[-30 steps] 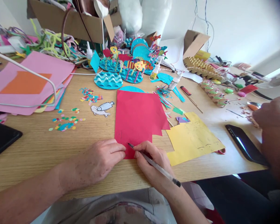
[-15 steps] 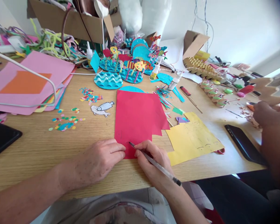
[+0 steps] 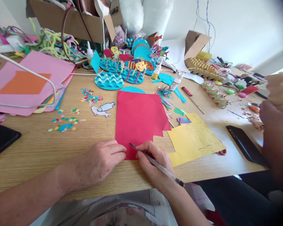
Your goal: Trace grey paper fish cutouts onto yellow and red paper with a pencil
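A sheet of red paper (image 3: pixel 139 116), stepped along its right side, lies on the wooden table in front of me. My left hand (image 3: pixel 103 160) rests with its fingers extended side by side, fingertips on the paper's lower left edge; its thumb is hidden. Pinched in my right hand (image 3: pixel 153 160) is a clear pen (image 3: pixel 163 170) with a dark end, its tip touching the lower part of the red paper. Faint marks show on the paper near the tip. Two paper fish cutouts (image 3: pixel 103 110) lie left of the sheet, and yellow paper (image 3: pixel 193 141) with pencil marks lies to the right.
Confetti dots (image 3: pixel 67 123) and phones (image 3: pixel 2 139) (image 3: pixel 246 144) lie on the table. Pink sheets (image 3: pixel 37 62) are stacked at left. Glue bottles (image 3: pixel 157 71) and blue wave crafts (image 3: pixel 109 81) stand farther back. Another person's hand (image 3: pixel 277 114) holds a wavy beige piece at right.
The other person's hand and the beige piece have shifted right and slightly down. My hands and the pen look almost unmoved.
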The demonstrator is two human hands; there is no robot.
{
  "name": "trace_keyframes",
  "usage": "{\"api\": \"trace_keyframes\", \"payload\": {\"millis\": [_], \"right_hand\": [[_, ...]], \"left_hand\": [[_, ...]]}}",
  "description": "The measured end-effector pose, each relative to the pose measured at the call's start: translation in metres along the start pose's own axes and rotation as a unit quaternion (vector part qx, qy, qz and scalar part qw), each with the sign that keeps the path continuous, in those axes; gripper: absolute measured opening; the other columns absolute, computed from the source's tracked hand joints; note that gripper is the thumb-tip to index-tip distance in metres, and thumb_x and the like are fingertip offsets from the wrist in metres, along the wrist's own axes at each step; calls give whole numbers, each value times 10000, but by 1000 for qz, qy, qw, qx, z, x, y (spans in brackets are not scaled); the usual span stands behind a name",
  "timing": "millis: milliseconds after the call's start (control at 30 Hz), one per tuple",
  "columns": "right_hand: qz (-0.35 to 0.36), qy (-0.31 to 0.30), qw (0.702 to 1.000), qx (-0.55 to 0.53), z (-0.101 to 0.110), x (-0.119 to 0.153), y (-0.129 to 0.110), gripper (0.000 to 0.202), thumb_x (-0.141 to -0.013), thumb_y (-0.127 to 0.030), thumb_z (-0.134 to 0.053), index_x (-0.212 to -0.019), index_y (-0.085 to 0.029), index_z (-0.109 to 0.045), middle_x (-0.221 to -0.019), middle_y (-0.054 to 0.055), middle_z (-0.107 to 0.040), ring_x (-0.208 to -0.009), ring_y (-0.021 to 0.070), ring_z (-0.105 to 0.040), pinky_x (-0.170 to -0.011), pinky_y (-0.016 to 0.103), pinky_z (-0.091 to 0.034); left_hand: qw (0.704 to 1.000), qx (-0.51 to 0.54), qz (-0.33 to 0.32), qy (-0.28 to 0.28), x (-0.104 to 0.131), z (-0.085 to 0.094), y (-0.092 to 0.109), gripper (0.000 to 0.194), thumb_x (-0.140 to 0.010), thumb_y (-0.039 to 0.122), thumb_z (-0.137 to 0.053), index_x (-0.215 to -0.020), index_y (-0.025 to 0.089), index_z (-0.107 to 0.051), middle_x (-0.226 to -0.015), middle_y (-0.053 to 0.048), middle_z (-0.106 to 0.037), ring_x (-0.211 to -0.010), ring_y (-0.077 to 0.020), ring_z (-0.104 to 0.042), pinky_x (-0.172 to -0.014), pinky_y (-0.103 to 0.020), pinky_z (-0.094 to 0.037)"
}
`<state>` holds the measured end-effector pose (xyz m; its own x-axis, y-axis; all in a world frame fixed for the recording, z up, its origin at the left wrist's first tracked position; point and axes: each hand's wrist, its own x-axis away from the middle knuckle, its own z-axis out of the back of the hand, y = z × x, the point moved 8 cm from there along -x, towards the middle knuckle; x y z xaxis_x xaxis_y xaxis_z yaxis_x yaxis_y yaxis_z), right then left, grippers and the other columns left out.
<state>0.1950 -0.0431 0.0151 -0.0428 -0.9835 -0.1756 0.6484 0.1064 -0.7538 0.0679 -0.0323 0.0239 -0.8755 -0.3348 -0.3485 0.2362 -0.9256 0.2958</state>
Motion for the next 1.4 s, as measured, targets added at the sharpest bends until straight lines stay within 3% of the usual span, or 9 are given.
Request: {"api": "trace_keyframes", "payload": {"millis": [1400], "right_hand": [[-17,15,1000,0,2,0,3,129,-740,-141,-504,-750,-211,-611,-605,-22,-655,-536,123,-591,-517,209,-432]], "left_hand": [[1000,0,-5,7,-2,2,2,330,-880,35,-319,-899,134,-633,-973,-81,-664,-837,-187,-591,-756,-303,-491]]}}
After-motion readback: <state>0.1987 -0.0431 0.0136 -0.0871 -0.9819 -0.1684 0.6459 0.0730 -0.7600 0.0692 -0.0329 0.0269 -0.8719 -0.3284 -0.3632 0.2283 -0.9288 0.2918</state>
